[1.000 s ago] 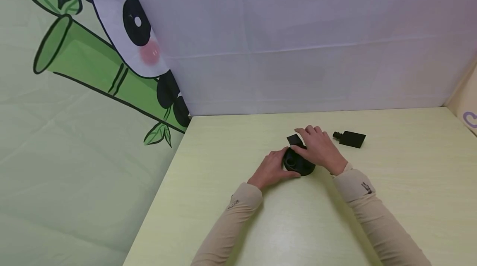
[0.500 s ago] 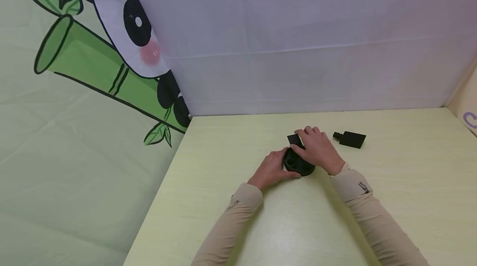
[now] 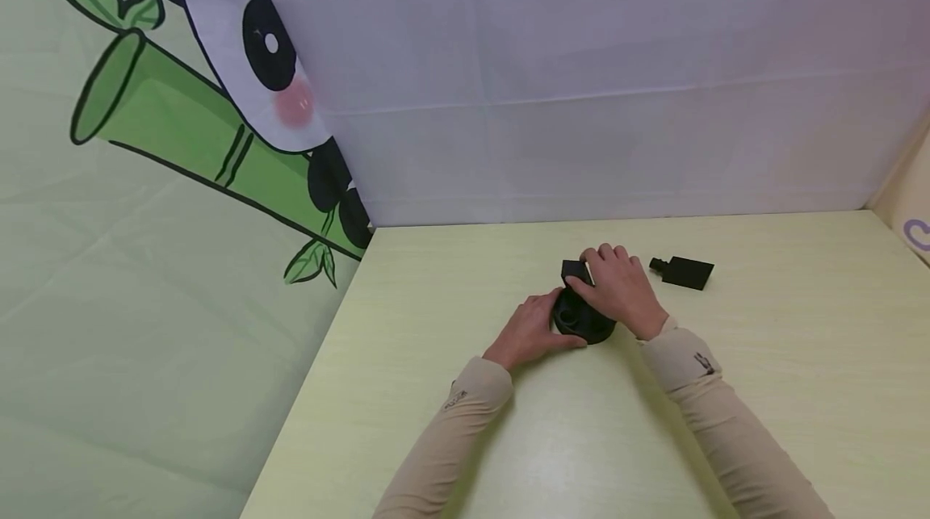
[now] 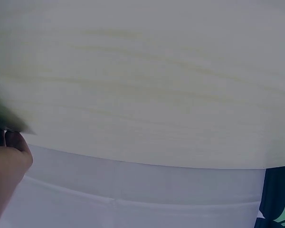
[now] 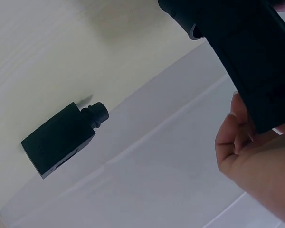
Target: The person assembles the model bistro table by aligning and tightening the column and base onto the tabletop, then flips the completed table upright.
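Nearest, the left hand [image 3: 532, 332] curls thumb and fingers round a black base [image 3: 592, 327] on the table [image 3: 596, 438]. Just past that grip, the right hand [image 3: 617, 285] clamps a black block [image 3: 574, 270]; whether block and base touch is unclear. A similar bottle-shaped piece [image 3: 686, 272] lies right of the right hand's hold, and a pale cloth [image 3: 581, 99] rises beyond.

— What do we see behind the pale, wood-grained table [image 3: 407, 301]?
— We see a creased, whitish cloth [image 3: 545, 83] along its far edge, and pale green cloth [image 3: 109, 341] to its left
— Do we notice any prints?
— We make out a green bamboo stalk [image 3: 196, 131], a black cartoon eye [image 3: 270, 43] and a pink cheek [image 3: 294, 103], while soft light glows on the table
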`<state>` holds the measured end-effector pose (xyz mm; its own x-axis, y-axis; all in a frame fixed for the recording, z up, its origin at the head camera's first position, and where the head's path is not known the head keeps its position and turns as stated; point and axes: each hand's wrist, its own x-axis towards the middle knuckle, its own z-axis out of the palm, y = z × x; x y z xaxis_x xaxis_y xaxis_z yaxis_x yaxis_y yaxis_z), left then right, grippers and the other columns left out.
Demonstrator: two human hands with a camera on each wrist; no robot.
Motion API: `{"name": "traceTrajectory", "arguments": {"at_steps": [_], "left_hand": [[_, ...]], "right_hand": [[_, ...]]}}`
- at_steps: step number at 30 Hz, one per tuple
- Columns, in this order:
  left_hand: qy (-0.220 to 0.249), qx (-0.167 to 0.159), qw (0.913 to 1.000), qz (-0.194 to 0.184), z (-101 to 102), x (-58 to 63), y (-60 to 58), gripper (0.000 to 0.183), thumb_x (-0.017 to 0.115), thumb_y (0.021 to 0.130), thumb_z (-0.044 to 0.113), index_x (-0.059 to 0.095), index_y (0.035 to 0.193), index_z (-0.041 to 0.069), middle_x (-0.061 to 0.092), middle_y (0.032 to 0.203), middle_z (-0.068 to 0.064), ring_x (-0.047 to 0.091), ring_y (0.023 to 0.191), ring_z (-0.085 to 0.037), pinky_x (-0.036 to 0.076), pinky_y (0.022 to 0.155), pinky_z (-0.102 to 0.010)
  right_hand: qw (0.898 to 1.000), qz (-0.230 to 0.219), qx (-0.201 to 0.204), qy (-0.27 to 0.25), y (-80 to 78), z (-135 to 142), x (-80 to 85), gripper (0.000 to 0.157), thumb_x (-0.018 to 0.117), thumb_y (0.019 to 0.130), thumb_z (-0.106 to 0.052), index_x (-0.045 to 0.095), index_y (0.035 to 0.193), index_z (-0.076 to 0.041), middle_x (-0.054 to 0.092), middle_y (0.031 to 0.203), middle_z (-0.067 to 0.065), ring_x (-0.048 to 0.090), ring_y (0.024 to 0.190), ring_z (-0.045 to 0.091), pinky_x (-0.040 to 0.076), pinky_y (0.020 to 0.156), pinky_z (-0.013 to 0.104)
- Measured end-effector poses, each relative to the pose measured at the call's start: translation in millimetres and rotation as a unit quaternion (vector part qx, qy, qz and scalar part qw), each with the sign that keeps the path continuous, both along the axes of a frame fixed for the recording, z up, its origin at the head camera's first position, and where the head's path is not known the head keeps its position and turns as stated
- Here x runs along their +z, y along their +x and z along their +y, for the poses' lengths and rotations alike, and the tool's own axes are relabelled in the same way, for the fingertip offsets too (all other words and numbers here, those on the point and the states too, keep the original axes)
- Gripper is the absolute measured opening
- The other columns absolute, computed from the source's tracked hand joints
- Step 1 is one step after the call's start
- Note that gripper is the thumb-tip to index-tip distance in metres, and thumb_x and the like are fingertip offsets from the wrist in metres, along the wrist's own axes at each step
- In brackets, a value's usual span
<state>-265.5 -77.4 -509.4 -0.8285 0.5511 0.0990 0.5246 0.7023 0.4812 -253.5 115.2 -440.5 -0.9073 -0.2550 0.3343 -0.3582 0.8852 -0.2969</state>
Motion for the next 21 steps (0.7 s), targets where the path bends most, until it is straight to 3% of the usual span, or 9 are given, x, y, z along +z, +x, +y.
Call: {"name": "traceTrajectory", "arguments": {"at_steps": [8,14,21], "left_hand": [[-0.003,-0.009,0.9999,0.008,-4.6,-1.1,1.7,0.08,0.083,0.085,0.054,0.052,0.146,0.011,0.066,0.128,-0.003,0.059,0.119,-0.018,0.045,0.104,-0.031],[-0.006,-0.007,0.9999,0.003,-5.3,-0.9,2.0,0.082,0.082,0.086,0.054,0.051,0.148,0.011,0.065,0.131,-0.004,0.059,0.121,-0.019,0.045,0.105,-0.032],[-0.011,-0.003,0.9999,0.002,-5.4,-0.8,2.1,0.084,0.082,0.085,0.055,0.05,0.149,0.011,0.064,0.134,-0.004,0.058,0.124,-0.02,0.044,0.107,-0.033]], "right_hand": [[0.999,0.008,-0.031,-0.004,3.6,-7.2,-0.8,0.047,0.069,0.099,-0.037,0.064,0.117,0.006,0.06,0.105,0.025,0.054,0.098,0.045,0.046,0.08,0.059],[0.998,0.021,-0.052,-0.003,3.7,-8.7,-3.3,0.046,0.07,0.098,-0.04,0.064,0.105,0.005,0.059,0.099,0.025,0.056,0.095,0.047,0.044,0.08,0.059],[0.998,0.018,-0.058,-0.006,3.5,-9.1,-3.7,0.044,0.069,0.097,-0.038,0.064,0.106,0.005,0.06,0.099,0.025,0.055,0.095,0.047,0.042,0.081,0.059]]}}
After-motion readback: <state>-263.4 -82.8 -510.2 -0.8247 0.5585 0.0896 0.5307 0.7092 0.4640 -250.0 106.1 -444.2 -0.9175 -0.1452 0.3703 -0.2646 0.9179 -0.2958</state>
